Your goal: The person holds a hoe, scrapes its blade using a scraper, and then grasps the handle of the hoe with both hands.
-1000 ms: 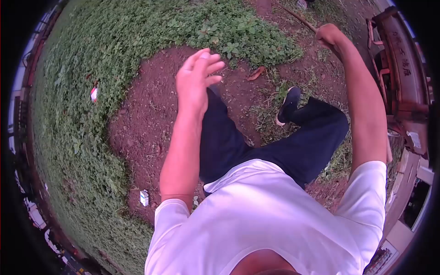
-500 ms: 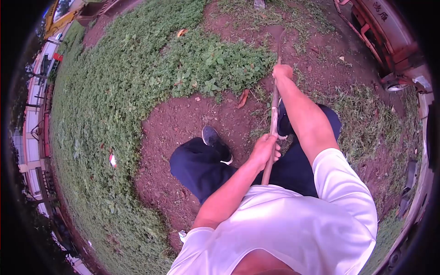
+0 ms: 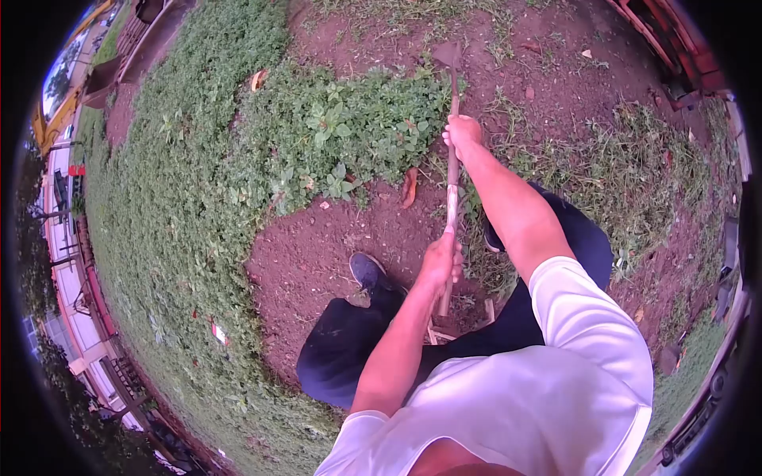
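A long wooden-handled tool [image 3: 452, 208] stands in front of my body, its dark flat metal head [image 3: 448, 54] at the far end by the edge of the green plants. Around the lower part of the handle my left hand [image 3: 441, 262] is closed. My right hand [image 3: 463, 132] grips the handle higher up, nearer the head. The handle's near end shows just below my left hand, between my legs.
Low green plants [image 3: 182, 206] cover the ground on the left. Bare brown soil [image 3: 309, 258] lies around my left shoe [image 3: 367, 270]. A brown leaf [image 3: 409, 188] is beside the handle. Reddish machinery [image 3: 675, 47] stands at the upper right, a low wooden seat [image 3: 439, 335] beneath me.
Since the first frame my left hand has come from empty air onto the handle. Both hands and the tool have swung in front of me, and the view has shifted.
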### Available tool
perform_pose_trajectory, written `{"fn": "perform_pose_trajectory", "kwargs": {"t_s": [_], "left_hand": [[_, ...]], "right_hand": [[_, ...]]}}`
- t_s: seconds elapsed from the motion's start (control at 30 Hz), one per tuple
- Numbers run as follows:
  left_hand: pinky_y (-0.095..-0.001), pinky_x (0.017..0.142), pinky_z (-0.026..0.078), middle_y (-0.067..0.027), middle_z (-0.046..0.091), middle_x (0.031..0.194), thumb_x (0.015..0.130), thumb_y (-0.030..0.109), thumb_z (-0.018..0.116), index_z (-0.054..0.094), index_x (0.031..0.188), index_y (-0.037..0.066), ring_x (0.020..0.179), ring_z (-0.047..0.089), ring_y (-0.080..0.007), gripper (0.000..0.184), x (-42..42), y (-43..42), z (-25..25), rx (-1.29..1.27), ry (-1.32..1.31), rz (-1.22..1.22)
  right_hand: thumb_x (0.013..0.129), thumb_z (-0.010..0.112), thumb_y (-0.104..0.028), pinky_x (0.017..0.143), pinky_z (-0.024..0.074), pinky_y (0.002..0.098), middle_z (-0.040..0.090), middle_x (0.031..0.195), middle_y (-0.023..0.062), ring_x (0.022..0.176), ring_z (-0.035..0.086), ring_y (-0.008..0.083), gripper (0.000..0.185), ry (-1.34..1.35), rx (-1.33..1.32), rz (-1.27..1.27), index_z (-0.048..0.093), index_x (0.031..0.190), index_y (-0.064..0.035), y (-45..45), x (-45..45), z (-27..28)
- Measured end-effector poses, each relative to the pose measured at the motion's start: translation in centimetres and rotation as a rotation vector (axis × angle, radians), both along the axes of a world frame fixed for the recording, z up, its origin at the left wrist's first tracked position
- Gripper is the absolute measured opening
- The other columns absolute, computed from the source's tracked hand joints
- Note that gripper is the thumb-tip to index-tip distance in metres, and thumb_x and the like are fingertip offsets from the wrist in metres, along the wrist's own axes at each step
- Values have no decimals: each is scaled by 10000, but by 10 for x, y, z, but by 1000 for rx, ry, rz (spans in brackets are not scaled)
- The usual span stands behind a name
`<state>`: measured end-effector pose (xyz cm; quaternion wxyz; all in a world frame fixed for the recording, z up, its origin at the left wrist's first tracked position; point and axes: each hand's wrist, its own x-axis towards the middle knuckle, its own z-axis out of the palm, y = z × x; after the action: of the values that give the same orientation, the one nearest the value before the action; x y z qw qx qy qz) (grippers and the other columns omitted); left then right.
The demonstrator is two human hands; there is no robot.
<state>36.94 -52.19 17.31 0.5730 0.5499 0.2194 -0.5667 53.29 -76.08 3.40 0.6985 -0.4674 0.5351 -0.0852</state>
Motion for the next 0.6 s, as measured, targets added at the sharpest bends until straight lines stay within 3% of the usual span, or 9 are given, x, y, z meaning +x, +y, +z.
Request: {"fn": "perform_pose_trajectory", "kwargs": {"t_s": [0.1,0.13,0.17,0.23,0.27,0.4,0.47,0.6], "left_hand": [[-286,405,340,34,420,629,1055,592,433,488,987,100,450,363,-91,500,60,-28,-19,-28,44,43],[-283,407,341,34,420,632,1054,594,436,487,990,104,452,365,-90,497,71,-34,-23,-51,87,92],[-280,409,342,35,421,634,1054,595,439,487,992,108,454,366,-88,494,76,-37,-25,-71,133,141],[-277,411,347,37,417,634,1053,594,443,483,992,111,457,368,-87,489,77,-33,-31,-39,163,143],[-278,404,352,35,426,640,1043,606,461,486,994,108,453,375,-85,501,69,-22,-36,-39,194,172],[-274,403,360,36,429,648,1030,626,476,486,993,104,457,380,-84,523,40,6,-21,-18,255,201],[-272,406,360,35,428,648,1033,622,473,485,992,104,458,379,-85,520,24,23,-12,-12,286,224],[-268,409,351,41,414,646,1047,601,458,481,975,115,459,364,-78,492,-3,50,11,72,291,174]], "right_hand": [[1022,598,-285,490,518,316,634,792,59,596,622,156,275,19,9,43,637,1145,-43,-13,45,-12],[1037,529,-385,629,575,428,699,903,148,735,703,287,391,86,-37,143,637,1165,-31,-13,54,-23],[1037,529,-385,629,575,428,699,903,148,735,703,287,391,100,-33,139,637,1165,-31,-8,57,-34],[1040,446,-441,846,553,532,711,1067,252,966,703,431,489,437,-705,485,630,1188,-13,6,58,-35],[1035,393,-472,1000,470,561,676,1160,304,1138,625,494,549,455,-582,489,624,1203,-4,17,51,-23],[1045,397,-488,939,508,555,698,1097,287,1073,661,474,545,536,-590,538,633,1172,-13,55,19,-5],[1049,387,-485,956,507,539,703,1153,243,1102,669,435,517,606,-501,619,625,1187,-46,72,2,8],[1050,388,-485,951,509,536,693,1166,255,1111,666,427,521,577,-454,637,610,1189,-35,81,-12,16]]}}
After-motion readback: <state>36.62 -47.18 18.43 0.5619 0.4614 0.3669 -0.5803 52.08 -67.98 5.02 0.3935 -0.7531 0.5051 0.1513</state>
